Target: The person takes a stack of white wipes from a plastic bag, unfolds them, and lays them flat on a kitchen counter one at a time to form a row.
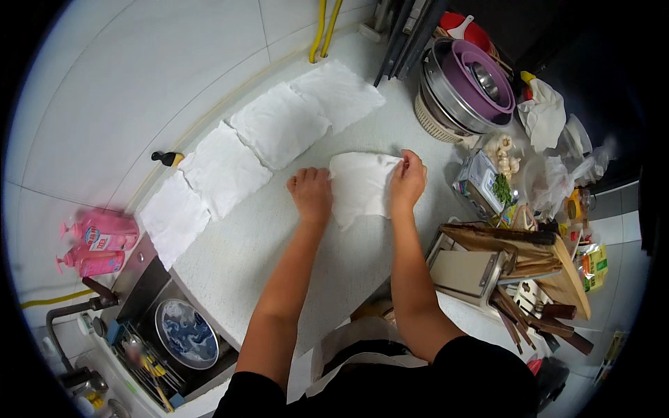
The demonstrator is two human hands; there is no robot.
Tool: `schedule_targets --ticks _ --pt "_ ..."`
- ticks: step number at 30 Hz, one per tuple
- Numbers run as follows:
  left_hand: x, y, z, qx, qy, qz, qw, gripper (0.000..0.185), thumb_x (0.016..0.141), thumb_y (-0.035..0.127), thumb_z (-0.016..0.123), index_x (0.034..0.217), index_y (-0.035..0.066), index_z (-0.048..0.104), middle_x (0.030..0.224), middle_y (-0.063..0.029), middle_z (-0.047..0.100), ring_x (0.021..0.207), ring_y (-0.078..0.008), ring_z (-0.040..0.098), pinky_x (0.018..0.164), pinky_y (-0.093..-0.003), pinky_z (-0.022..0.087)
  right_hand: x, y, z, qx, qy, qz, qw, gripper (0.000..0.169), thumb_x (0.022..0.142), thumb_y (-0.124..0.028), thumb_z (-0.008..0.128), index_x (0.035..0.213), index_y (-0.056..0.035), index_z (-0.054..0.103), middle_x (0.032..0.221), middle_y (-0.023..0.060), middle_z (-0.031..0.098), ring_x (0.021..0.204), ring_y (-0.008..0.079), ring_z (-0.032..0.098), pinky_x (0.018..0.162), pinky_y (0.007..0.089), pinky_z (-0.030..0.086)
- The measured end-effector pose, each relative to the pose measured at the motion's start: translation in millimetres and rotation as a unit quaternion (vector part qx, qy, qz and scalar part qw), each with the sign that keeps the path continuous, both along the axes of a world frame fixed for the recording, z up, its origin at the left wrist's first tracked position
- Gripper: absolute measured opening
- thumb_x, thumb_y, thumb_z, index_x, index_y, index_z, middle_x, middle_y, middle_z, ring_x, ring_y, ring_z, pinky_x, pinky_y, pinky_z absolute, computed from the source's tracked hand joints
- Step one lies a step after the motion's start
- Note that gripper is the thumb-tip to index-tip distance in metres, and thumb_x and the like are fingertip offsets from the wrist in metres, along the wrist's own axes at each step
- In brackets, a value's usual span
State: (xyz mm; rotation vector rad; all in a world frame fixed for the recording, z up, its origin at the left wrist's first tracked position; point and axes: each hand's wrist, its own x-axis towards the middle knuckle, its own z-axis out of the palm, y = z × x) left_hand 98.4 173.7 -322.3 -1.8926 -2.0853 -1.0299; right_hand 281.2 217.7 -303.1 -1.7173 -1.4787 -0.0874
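A white sheet of soft cloth or paper towel (363, 185) lies on the pale countertop (245, 251) between my hands. My left hand (310, 193) is at its left edge with curled fingers; whether they grip the edge is unclear. At the upper right corner, my right hand (409, 180) pinches the sheet between thumb and fingers. Beyond, along the tiled wall, several similar white sheets form a slanting row, from one beside the sink (174, 219) to one near the yellow pipes (339, 94). Their edges meet or slightly overlap.
Stacked basins and colanders (460, 89) stand at the back right, near garlic (504, 157) and a wipes packet (478, 180). A knife block (528, 298) and wooden boards (572, 261) are at right. Left are pink pump bottles (104, 235) and a sink holding a basin (187, 334).
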Motion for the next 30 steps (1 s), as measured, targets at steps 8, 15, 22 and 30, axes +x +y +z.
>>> schedule_targets --ticks 8,15,22,30 --pt "-27 31 4 -0.030 -0.004 0.047 0.998 0.024 0.068 0.015 0.074 0.089 0.013 0.064 0.094 -0.0013 0.058 0.100 -0.0241 0.049 0.086 -0.0411 0.032 -26 42 -1 -0.115 0.112 0.001 0.987 0.030 0.080 -0.006 0.064 0.109 -0.0131 0.061 0.094 0.0014 0.063 0.086 0.0210 0.061 0.072 0.0343 0.048" --pt "-8 44 16 0.016 0.001 -0.015 1.000 0.043 0.073 0.012 0.071 0.113 0.010 0.058 0.115 -0.0099 0.052 0.111 -0.0300 0.046 0.097 -0.0453 0.031 -32 39 0 -0.055 0.128 0.019 0.990 0.029 0.080 -0.003 0.061 0.107 -0.0117 0.060 0.100 0.0076 0.061 0.086 0.0229 0.062 0.075 0.0347 0.049" --pt "5 38 -1 -0.078 0.008 -0.182 0.980 0.043 0.086 0.014 0.059 0.122 -0.008 0.046 0.129 -0.0224 0.045 0.125 -0.0373 0.040 0.106 -0.0398 0.035 -45 32 -6 -0.100 0.073 0.205 0.971 0.021 0.086 -0.004 0.054 0.106 -0.0043 0.061 0.113 0.0133 0.060 0.104 0.0305 0.058 0.088 0.0380 0.047" --pt "-3 31 -6 -0.150 0.039 -0.171 0.973 0.066 0.090 0.034 0.055 0.134 -0.011 0.035 0.143 -0.0285 0.030 0.135 -0.0380 0.028 0.110 -0.0415 0.028 -47 48 -35 -0.138 -0.144 0.234 0.952 0.042 0.094 -0.021 0.049 0.131 -0.0023 0.047 0.141 0.0161 0.041 0.133 0.0300 0.034 0.108 0.0396 0.030"
